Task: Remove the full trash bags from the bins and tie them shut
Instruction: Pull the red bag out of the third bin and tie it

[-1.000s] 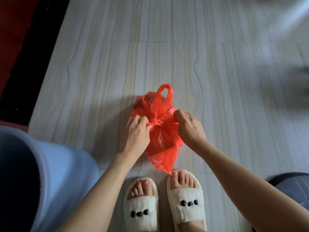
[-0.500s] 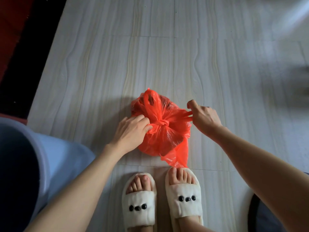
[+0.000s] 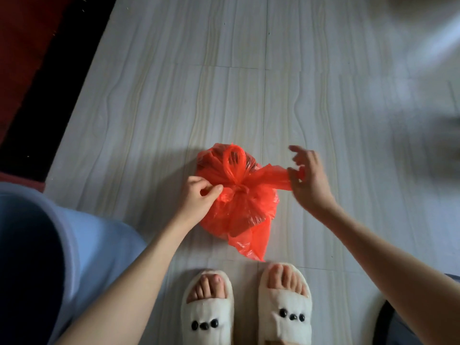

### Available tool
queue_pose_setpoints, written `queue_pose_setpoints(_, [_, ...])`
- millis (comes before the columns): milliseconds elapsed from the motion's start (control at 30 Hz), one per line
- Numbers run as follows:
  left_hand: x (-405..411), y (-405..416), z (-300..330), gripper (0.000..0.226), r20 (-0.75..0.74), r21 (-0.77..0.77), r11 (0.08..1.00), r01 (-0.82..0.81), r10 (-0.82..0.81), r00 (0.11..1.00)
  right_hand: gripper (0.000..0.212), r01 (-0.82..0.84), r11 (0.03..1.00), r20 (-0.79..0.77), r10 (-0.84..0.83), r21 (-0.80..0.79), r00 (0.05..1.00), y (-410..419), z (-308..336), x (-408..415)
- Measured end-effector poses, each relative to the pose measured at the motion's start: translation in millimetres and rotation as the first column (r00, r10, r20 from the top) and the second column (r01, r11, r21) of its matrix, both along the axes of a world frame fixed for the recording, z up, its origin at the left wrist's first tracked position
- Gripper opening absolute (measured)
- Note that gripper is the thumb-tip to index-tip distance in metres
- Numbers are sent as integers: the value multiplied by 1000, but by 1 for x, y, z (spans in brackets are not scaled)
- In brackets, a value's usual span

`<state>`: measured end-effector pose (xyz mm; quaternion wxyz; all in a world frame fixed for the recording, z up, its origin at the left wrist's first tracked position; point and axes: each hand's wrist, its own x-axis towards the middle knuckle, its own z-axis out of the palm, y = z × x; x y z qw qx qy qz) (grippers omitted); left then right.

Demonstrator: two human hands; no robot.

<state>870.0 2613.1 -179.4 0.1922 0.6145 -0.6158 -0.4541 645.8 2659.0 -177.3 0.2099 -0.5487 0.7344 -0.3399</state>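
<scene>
A full red plastic trash bag point(image 3: 239, 210) sits on the pale floor just ahead of my feet. Its top is gathered into a knot near the middle, with one handle loop standing up behind the knot. My left hand point(image 3: 201, 197) pinches the bag's plastic on the left of the knot. My right hand point(image 3: 308, 180) holds the other handle end, stretched out to the right, between thumb and palm, with the fingers spread above it.
A light blue bin point(image 3: 49, 257) with a dark inside stands at the lower left. A dark round object point(image 3: 393, 324) shows at the lower right edge. A red and black mat point(image 3: 32, 70) lies at the upper left. My feet wear white slippers point(image 3: 283, 317).
My right hand has pulled its handle end out to the right, drawing the knot tight. My left hand stays beside the knot. The upright handle loop has sunk lower.
</scene>
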Motion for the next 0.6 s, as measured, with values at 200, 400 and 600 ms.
queue_pose_setpoints(200, [-27, -34, 1, 15, -128, 150, 987, 52, -33, 991, 75, -367, 823, -375, 535, 433, 758, -21, -14, 42])
queue_pose_setpoints(400, [-43, -55, 9, 17, -49, 152, 986, -71, 79, 996, 43, -307, 875, -188, 395, 373, 899, -42, -10, 33])
queue_pose_setpoints(600, [-52, -57, 100, 41, 350, 190, 961, 200, -256, 901, 41, -118, 885, -57, 160, 451, 985, -25, 84, 8])
